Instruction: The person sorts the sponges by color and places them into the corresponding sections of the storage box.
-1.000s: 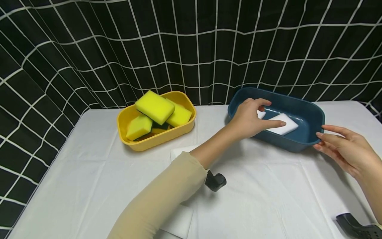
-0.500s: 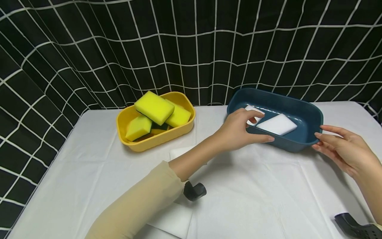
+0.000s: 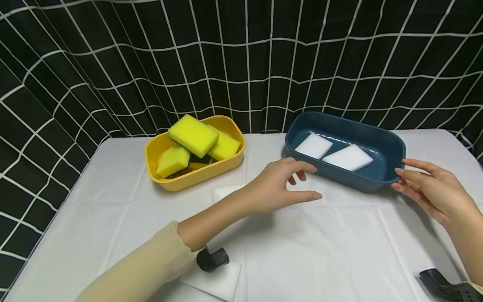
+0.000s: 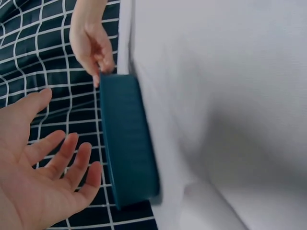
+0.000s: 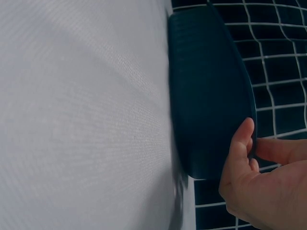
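Observation:
My left hand (image 3: 277, 184) is over the cloth in front of the blue bin (image 3: 339, 176), fingers spread and loosely bent, holding nothing. In the left wrist view its palm and fingers show apart from the bin. At the bin's right end my right hand (image 3: 437, 188) holds the rim between thumb and fingers; the right wrist view shows the thumb (image 5: 243, 132) against the wall. Inside the bin two white sponges (image 3: 314, 145) lie flat side by side. A flat white piece (image 3: 226, 192) is partly hidden behind my left forearm, and another (image 3: 219, 282) lies nearer, below my wrist.
A yellow bin (image 3: 196, 178) stands at the back left, heaped with several yellow sponges (image 3: 193, 135) with dark undersides. Behind the table hangs a black curtain (image 3: 256, 63) with white grid lines. White cloth (image 3: 294, 251) covers the table.
My left hand has drawn back out of the blue bin, moving left and toward me, uncovering both white sponges inside. My right hand stays at the bin's right end.

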Available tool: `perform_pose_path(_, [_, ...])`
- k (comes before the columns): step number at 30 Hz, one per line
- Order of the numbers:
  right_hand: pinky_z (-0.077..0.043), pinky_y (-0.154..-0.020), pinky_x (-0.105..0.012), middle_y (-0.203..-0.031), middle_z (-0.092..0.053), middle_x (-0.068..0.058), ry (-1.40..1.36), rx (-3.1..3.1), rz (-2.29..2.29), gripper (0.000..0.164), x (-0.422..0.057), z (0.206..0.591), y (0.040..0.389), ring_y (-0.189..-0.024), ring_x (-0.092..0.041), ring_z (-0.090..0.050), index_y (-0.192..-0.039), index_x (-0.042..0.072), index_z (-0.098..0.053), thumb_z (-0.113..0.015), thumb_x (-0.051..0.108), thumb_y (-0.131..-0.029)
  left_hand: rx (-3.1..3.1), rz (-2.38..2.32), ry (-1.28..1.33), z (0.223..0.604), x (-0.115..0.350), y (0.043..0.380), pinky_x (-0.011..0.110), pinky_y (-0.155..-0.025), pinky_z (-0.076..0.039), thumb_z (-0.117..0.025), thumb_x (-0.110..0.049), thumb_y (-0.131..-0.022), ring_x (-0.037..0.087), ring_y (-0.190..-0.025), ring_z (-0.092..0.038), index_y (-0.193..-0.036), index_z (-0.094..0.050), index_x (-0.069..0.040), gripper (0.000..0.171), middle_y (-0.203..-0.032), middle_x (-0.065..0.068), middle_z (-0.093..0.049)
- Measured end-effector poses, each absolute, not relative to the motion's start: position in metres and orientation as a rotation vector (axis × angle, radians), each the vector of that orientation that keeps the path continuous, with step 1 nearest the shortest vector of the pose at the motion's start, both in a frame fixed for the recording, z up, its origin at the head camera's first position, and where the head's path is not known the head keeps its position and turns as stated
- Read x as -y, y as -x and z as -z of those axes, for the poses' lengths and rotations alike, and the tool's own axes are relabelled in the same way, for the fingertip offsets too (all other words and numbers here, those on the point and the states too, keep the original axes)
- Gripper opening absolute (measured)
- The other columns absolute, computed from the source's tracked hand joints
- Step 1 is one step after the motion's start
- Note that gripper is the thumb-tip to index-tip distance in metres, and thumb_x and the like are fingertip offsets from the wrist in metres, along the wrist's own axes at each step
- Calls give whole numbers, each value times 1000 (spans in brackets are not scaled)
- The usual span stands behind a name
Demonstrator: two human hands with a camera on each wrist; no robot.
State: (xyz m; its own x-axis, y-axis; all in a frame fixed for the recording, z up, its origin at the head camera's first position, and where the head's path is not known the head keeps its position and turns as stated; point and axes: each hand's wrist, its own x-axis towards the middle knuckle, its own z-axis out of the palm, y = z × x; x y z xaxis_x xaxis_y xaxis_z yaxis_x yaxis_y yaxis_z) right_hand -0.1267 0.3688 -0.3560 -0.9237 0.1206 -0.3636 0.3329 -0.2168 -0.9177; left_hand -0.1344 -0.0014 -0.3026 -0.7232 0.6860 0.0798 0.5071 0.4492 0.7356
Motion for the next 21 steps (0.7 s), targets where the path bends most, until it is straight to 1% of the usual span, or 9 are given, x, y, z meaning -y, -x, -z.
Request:
perform_pose_path(8, [-63,-69,-23,-82,-72,0,-536,-1865,2297,29,-368,355,125,-71,-14,-75,-121,24,-51,-67,7,-103,-2418,-1162,-986,309,32,119,29,-96,-53,-80,-29,-96,23,-110,-64,-144,-63,-14,53,-116,3,-67])
perform_pose_path(13, [-63,-67,-23,-81,-72,-1,-506,-1829,2330,27,-367,353,123,-70,-15,-75,-121,22,-51,-63,4,-105,-2371,-1186,-985,316,50,110,39,-99,-55,-81,-30,-95,23,-110,-64,-145,-63,-15,55,-119,4,-68])
perform_pose_path(16, [-63,-67,-23,-82,-72,-2,-482,-1803,2345,24,-366,352,123,-70,-16,-75,-117,21,-54,-61,2,-105,-2362,-1190,-996,320,61,103,38,-98,-55,-82,-30,-94,24,-110,-64,-144,-63,-16,55,-118,4,-68])
perform_pose_path(21, [-63,-68,-24,-82,-72,-4,-463,-1775,2357,22,-367,352,122,-71,-17,-75,-114,21,-57,-60,1,-106,-2358,-1204,-1001,328,82,92,30,-97,-53,-85,-31,-91,23,-108,-63,-141,-65,-15,56,-116,4,-68])
